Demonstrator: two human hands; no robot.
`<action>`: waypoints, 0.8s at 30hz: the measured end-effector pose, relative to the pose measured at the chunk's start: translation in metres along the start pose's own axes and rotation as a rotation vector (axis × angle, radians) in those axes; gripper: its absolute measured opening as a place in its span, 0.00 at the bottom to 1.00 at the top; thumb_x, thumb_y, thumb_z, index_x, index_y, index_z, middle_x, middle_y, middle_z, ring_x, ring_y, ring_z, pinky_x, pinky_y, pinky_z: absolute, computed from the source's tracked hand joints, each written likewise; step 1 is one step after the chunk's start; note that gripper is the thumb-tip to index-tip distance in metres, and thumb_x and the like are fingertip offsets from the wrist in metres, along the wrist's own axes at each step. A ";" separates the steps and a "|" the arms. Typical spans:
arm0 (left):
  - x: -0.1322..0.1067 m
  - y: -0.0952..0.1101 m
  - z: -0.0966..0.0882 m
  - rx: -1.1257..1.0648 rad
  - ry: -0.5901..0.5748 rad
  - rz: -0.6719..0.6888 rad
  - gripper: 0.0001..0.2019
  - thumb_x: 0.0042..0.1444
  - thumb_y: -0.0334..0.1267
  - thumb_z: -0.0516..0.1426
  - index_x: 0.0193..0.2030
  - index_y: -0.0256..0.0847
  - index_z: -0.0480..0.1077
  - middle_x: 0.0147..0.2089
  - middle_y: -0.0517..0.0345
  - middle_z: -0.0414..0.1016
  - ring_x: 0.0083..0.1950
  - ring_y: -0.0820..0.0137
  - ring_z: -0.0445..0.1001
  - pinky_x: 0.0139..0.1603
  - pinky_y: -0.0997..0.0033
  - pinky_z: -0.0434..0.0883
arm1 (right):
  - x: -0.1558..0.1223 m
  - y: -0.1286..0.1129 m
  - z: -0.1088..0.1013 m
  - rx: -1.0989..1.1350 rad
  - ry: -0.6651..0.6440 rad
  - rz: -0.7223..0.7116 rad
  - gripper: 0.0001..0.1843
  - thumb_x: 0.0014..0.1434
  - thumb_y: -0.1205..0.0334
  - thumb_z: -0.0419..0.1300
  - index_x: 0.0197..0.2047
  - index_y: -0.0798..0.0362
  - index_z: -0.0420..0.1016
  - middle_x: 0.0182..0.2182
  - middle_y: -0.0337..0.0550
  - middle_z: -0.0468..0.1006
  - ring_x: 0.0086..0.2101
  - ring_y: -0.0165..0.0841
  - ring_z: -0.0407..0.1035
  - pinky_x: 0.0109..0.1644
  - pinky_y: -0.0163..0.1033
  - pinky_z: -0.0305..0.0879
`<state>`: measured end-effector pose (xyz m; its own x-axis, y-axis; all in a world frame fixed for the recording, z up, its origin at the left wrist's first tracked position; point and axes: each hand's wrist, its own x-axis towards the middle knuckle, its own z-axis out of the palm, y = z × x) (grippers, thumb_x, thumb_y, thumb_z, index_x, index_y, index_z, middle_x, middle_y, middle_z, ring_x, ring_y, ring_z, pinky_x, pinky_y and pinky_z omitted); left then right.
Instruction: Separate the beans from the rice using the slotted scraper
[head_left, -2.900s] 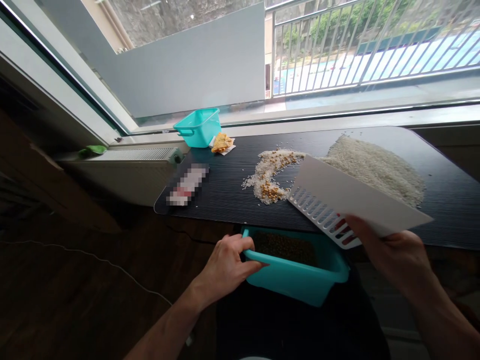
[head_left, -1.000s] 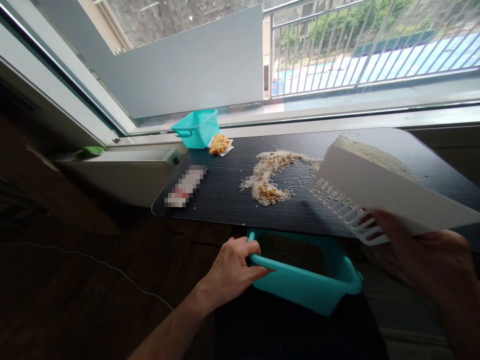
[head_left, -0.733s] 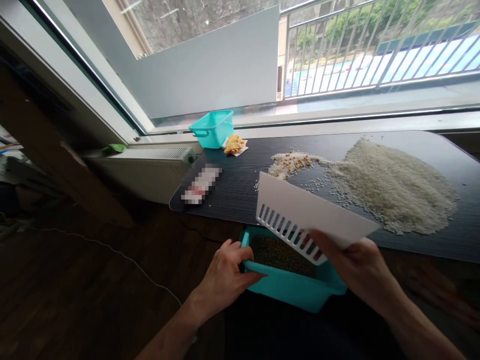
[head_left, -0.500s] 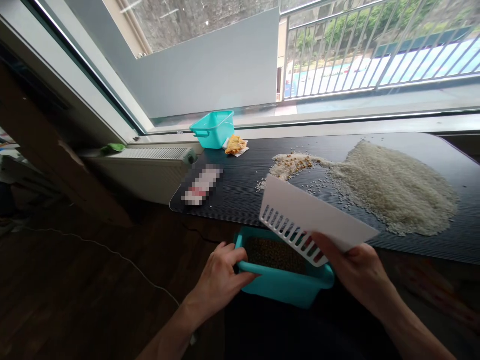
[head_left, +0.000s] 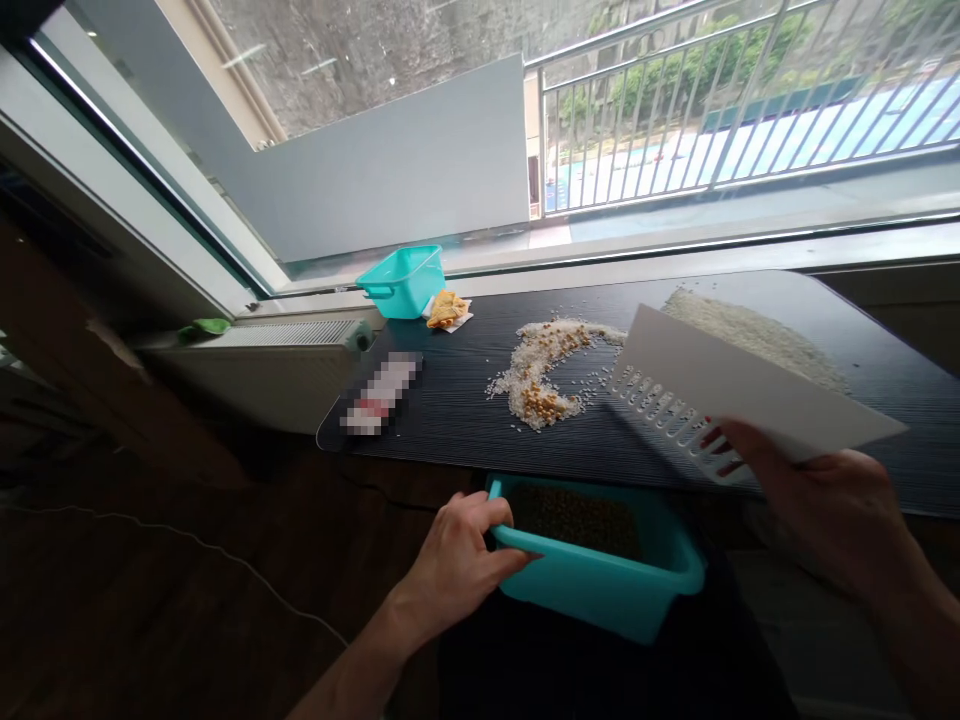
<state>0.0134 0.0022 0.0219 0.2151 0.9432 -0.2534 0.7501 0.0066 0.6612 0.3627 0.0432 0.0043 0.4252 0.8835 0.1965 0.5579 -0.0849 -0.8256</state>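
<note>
My left hand (head_left: pixel 465 555) is closed on the left rim of a teal plastic bin (head_left: pixel 600 590), held just below the table's front edge. Brownish grains (head_left: pixel 577 520) cover the bin's floor; their kind is too dark to tell. In my right hand (head_left: pixel 825 505) is a white plastic panel (head_left: pixel 750 375) with a row of slots along its lower left edge, tilted above the tabletop. Left of the panel lies a curved strip of white rice with yellow kernels (head_left: pixel 544 385). A larger heap of white rice (head_left: pixel 750 335) is partly hidden behind the panel.
On the black table (head_left: pixel 450 410), a second teal bin (head_left: pixel 409 283) stands at the back left beside a crumpled yellow item (head_left: pixel 448 309) on white paper. A blurred-out pale item (head_left: pixel 382 393) lies near the left edge. Behind are the window and a radiator (head_left: pixel 292 340).
My right hand has carried the panel rightward, away from above the bin, and more of the strip of rice and yellow kernels now shows. My left hand keeps its hold; the view has shifted.
</note>
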 end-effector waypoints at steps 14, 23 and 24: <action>-0.002 -0.003 -0.004 -0.066 -0.001 0.011 0.18 0.57 0.38 0.68 0.25 0.44 0.63 0.32 0.63 0.66 0.39 0.65 0.67 0.45 0.64 0.60 | 0.014 -0.032 0.032 0.090 -0.328 -0.140 0.26 0.54 0.32 0.67 0.22 0.46 0.83 0.25 0.45 0.87 0.30 0.44 0.81 0.32 0.45 0.75; -0.002 0.000 -0.006 -0.073 -0.011 -0.008 0.20 0.55 0.36 0.69 0.24 0.44 0.61 0.30 0.65 0.64 0.38 0.66 0.66 0.43 0.65 0.59 | 0.013 -0.038 0.030 0.072 -0.350 -0.138 0.27 0.52 0.31 0.65 0.22 0.46 0.83 0.27 0.48 0.88 0.31 0.45 0.82 0.36 0.47 0.77; -0.002 0.000 -0.006 -0.074 -0.013 -0.011 0.20 0.55 0.36 0.69 0.24 0.44 0.61 0.30 0.64 0.65 0.38 0.66 0.66 0.43 0.65 0.59 | 0.014 -0.039 0.031 0.071 -0.354 -0.132 0.27 0.51 0.30 0.65 0.22 0.46 0.83 0.26 0.48 0.87 0.30 0.44 0.81 0.36 0.47 0.77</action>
<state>0.0087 0.0022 0.0264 0.2153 0.9386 -0.2697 0.7045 0.0419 0.7085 0.3247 0.0731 0.0226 0.0734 0.9901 0.1193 0.5356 0.0618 -0.8422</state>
